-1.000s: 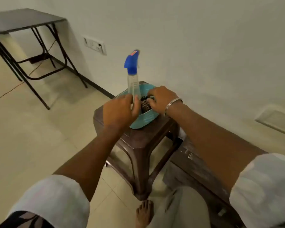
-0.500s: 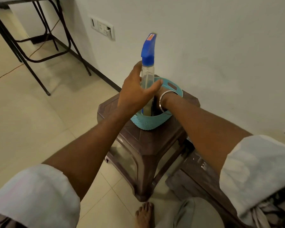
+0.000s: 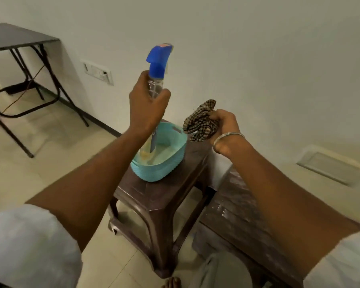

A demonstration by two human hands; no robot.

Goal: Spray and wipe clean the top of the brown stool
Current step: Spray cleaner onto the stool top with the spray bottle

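Above the brown stool [image 3: 154, 201], the left hand [image 3: 147, 104] is gripping a spray bottle [image 3: 156, 80], the right hand [image 3: 223, 123] clutching a checked cloth [image 3: 201, 121]; the bottle's base is blurring over the stool's teal basket [image 3: 164, 169].

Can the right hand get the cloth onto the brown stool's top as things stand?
Only partly, probably. The right hand holds the cloth above the stool, but the blue basket sits on much of the top.
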